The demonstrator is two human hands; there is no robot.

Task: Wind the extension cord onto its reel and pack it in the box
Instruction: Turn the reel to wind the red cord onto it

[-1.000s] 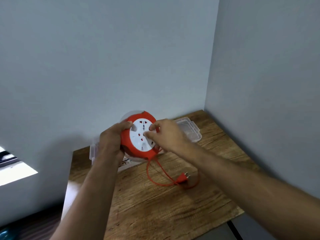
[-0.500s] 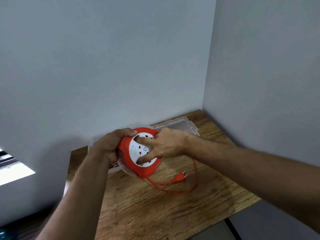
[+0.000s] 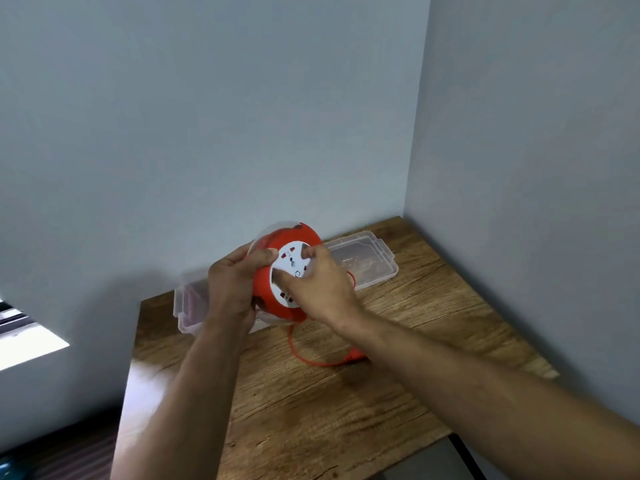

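An orange cord reel [image 3: 266,282] with a white socket face [image 3: 290,265] is held above the wooden table [image 3: 329,410]. My left hand [image 3: 230,289] grips its left rim. My right hand [image 3: 320,285] presses fingers onto the white face. A short loop of orange cord [image 3: 301,355] hangs from the reel onto the table; its plug [image 3: 355,357] shows partly under my right forearm. The clear plastic box [image 3: 188,306] sits behind my left hand, mostly hidden.
A clear lid [image 3: 367,263] lies at the back right of the table near the wall corner. Walls close off the back and right sides. The table's left and front edges drop to the floor.
The reel has tilted back up and my right hand has turned on the white face. The loose cord loop on the table is shorter and the plug lies closer to my arm.
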